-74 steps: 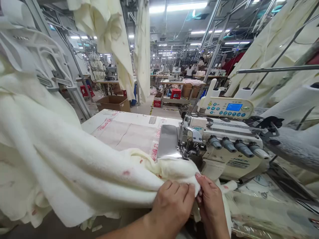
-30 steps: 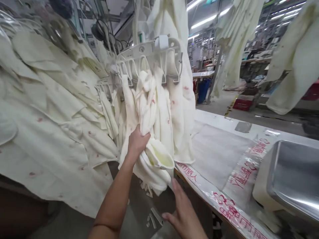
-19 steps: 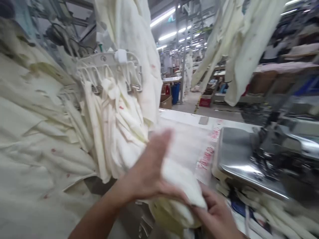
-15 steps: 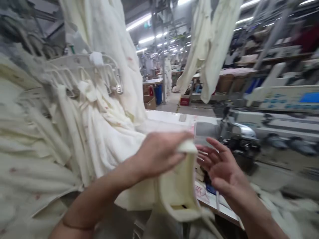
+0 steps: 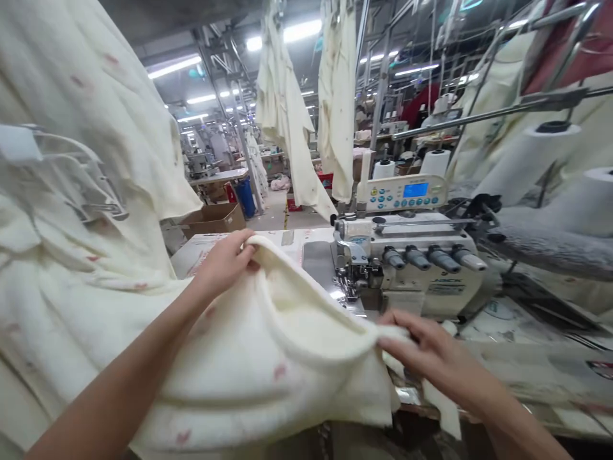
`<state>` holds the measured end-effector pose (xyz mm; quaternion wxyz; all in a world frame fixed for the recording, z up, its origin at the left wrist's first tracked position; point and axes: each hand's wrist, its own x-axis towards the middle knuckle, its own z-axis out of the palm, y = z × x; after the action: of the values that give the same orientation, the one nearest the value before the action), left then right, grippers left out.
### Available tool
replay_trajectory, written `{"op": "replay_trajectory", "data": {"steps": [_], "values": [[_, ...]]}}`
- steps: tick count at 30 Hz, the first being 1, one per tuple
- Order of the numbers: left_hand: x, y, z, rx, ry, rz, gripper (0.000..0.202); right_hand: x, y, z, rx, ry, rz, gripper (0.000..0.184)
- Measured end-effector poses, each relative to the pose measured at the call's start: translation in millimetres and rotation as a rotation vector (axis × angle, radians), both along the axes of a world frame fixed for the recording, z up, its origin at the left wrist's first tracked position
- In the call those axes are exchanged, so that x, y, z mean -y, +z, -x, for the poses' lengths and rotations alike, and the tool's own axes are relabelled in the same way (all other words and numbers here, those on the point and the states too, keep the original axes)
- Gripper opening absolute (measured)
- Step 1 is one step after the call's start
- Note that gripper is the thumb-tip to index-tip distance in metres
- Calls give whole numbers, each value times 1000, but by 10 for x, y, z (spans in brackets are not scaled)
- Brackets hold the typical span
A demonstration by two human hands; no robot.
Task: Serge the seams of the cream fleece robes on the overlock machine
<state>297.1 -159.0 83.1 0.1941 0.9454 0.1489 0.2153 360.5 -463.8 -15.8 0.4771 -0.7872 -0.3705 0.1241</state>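
Observation:
A cream garment (image 5: 230,377) with small pink marks stretches between my two hands, its banded neck opening facing up. My left hand (image 5: 225,263) pinches the far left edge of that opening. At the opposite end, my right hand (image 5: 426,348) grips the band's corner, from which a narrow strip sticks out to the right. Just beyond the cloth stands a white overlock sewing machine (image 5: 431,284), its needle area near the garment's far edge. The garment's lower left part merges with other cream cloth, so its limit there is hard to see.
Cream garments on a clip hanger (image 5: 76,172) crowd the left side. More cream garments (image 5: 282,96) hang ahead. Thread cones (image 5: 550,160) stand at the right, below a metal rail (image 5: 479,118). A cardboard box (image 5: 213,218) sits beyond the white worktable (image 5: 191,252).
The view has swung right, bringing the sewing machine nearer the middle. My right hand, open before, now holds the band's corner. The neck opening has been drawn out sideways between my hands.

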Motion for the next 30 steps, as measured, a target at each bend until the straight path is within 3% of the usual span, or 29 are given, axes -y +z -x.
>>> {"op": "replay_trajectory", "data": {"steps": [3, 6, 10, 16, 30], "values": [[398, -310, -217, -21, -119, -168, 27, -179, 9, -196, 64, -115, 13, 22], [872, -679, -265, -43, -368, -198, 24, -321, -100, -243, 78, -235, 79, 24], [1094, -965, -301, -41, -416, -193, 11, -354, -134, -270, 22, -321, 72, 23], [1038, -959, -473, -77, -367, -121, 10, -421, -117, -314, 61, -469, 80, 21], [1104, -949, -563, -144, -333, -115, 17, -515, -400, -264, 677, -603, 23, 16]]}}
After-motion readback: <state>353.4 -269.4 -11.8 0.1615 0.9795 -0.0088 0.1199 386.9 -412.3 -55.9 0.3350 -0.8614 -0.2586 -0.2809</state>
